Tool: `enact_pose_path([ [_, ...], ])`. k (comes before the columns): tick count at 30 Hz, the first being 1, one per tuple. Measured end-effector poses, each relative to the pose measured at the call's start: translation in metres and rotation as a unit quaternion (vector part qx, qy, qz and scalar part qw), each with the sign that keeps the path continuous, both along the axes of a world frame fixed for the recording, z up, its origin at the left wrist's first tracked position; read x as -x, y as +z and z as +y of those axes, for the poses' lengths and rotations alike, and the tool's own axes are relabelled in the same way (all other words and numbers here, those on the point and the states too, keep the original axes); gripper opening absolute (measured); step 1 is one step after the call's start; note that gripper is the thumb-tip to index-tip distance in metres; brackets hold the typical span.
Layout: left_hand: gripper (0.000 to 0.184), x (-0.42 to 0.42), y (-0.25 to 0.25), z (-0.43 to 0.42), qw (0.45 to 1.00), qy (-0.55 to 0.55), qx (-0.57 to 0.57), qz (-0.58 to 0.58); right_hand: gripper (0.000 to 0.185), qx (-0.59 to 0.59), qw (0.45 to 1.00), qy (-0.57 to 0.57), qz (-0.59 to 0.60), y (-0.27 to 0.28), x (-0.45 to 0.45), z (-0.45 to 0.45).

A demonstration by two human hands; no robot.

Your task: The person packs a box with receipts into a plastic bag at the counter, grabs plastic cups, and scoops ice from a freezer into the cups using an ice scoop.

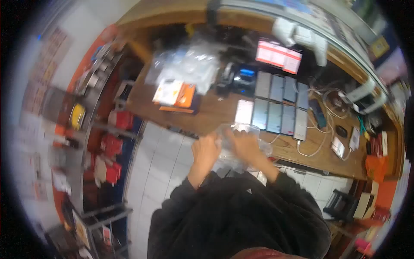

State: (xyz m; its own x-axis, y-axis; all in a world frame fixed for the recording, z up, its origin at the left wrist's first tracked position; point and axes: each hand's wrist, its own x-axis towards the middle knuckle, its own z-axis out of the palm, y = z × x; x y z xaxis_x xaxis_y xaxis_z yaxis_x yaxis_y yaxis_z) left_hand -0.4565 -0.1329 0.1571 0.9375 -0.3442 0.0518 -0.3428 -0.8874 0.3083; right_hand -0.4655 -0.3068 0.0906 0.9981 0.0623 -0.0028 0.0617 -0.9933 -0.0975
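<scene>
My left hand and my right hand are at the near edge of the wooden desk, both closed on a clear plastic container. Blur and the fingers hide its exact shape and whatever may be inside. Just beyond my hands, a phone with a bright white screen lies on the desk. To its right, several phones are set out in two rows, most of them with lit screens. A white cable runs from the near row.
At the back left of the desk lie crumpled clear plastic bags and orange-and-white boxes. A small black device with a blue display stands beyond. Tangled cables cover the right side. Shelves with red items line the left.
</scene>
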Motion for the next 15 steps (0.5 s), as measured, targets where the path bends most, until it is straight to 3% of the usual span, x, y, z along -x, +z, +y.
enact_pose_path([
  [1,0.015,-0.014,-0.027,0.03,0.998,0.052,0.004,-0.047,0.036,-0.004,0.991,0.071,0.109,-0.012,-0.02,0.014],
  [2,0.021,-0.031,-0.05,0.076,0.99,0.105,0.005,-0.094,0.035,0.01,0.995,0.094,0.043,-0.027,-0.058,0.008],
  [3,0.024,-0.03,-0.043,0.131,0.984,0.087,0.009,-0.152,0.035,-0.031,0.995,0.097,-0.006,-0.015,-0.071,0.02],
  [4,0.026,-0.015,-0.008,0.156,0.976,0.146,0.017,-0.16,0.035,-0.07,0.991,0.104,-0.056,-0.002,-0.084,0.033],
  [6,0.029,0.012,0.063,0.207,0.95,0.261,0.04,-0.17,0.04,-0.224,0.966,0.079,-0.097,0.105,-0.067,0.079],
  [7,0.028,0.031,0.06,0.222,0.938,0.269,0.047,-0.212,0.025,-0.261,0.942,0.157,-0.142,0.035,-0.059,0.105],
  [9,0.025,0.068,-0.006,0.248,0.955,0.215,0.024,-0.204,0.004,-0.312,0.869,0.321,-0.213,-0.1,-0.042,0.158],
  [10,0.023,0.084,-0.054,0.265,0.978,0.192,-0.026,-0.078,0.011,-0.041,0.927,0.368,0.057,-0.152,-0.023,0.178],
  [11,0.022,0.097,-0.1,0.287,0.973,0.181,-0.087,0.109,0.02,-0.026,0.882,0.421,0.21,-0.117,-0.018,0.169],
  [12,0.02,0.116,-0.135,0.314,0.891,0.21,-0.136,0.378,0.02,-0.068,0.875,0.385,0.285,-0.131,-0.006,0.165],
  [13,0.02,0.128,-0.132,0.331,0.888,0.216,-0.138,0.382,0.02,-0.105,0.868,0.345,0.341,-0.125,-0.014,0.176],
  [14,0.018,0.124,-0.128,0.348,0.949,0.267,-0.04,0.164,0.024,-0.103,0.918,0.285,0.258,-0.116,-0.036,0.194],
  [15,0.016,0.125,-0.124,0.36,0.951,0.297,0.061,-0.053,0.029,-0.101,0.953,0.218,0.183,-0.072,-0.044,0.213],
])
